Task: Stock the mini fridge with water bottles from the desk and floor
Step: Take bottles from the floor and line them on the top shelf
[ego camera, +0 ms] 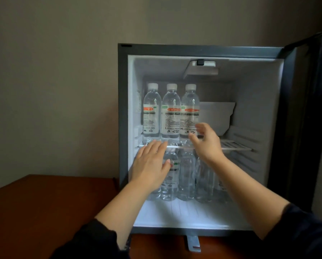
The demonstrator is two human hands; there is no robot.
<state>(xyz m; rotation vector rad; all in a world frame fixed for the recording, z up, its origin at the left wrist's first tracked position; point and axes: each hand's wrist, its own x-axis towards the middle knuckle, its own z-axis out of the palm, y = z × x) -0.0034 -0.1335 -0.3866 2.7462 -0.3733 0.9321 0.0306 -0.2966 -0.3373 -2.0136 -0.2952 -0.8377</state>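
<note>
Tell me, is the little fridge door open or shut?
Open. The fridge door is swung out to the right, and the water bottles standing on the shelf inside show.

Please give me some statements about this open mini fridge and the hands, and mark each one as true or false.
1. Three clear plastic water bottles with white caps stand upright on the white wire shelf. True.
2. The dark fridge door is closed. False: it stands open on the right.
3. The left hand grips a bottle. False: its fingers are straight and hold nothing.
4. More clear bottles stand in the lower compartment. True.
</note>
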